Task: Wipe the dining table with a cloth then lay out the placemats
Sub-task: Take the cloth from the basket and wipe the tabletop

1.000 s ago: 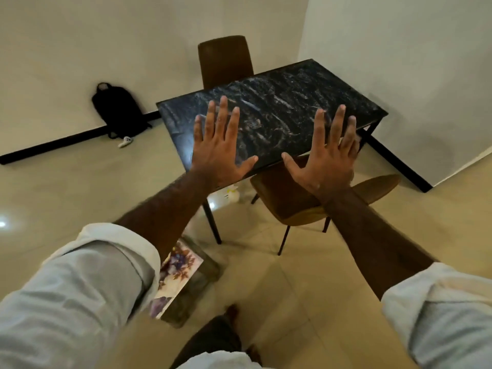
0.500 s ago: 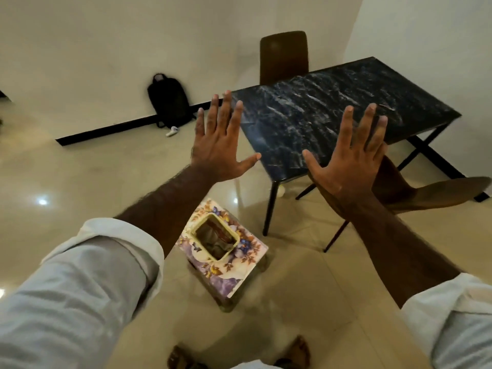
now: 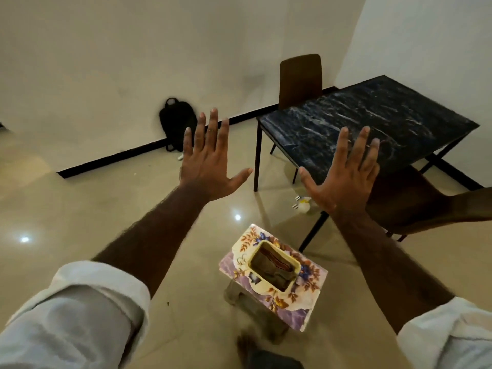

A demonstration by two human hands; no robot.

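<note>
Head view, shift: dining table [image 3: 372,123] now in the upper right of the frame, no longer central as a second ago; floral box [image 3: 311,286] fully revealed at lower centre.
Left hand [image 3: 210,161]: raised in mid-air at centre left, fingers spread, holding nothing, same as before.
Right hand [image 3: 343,171]: raised in front of the table's near edge, fingers spread, likewise empty.
Meaning for task: wiping not begun, no cloth in either hand; probably a turn toward the box to fetch one.
Floral box contents: open slot on top, dark crumpled material inside, possibly the cloth; cannot tell.
Placemats: none in sight.
Backpack [image 3: 177,123]: upper centre-left against the wall, contents hidden.
</note>
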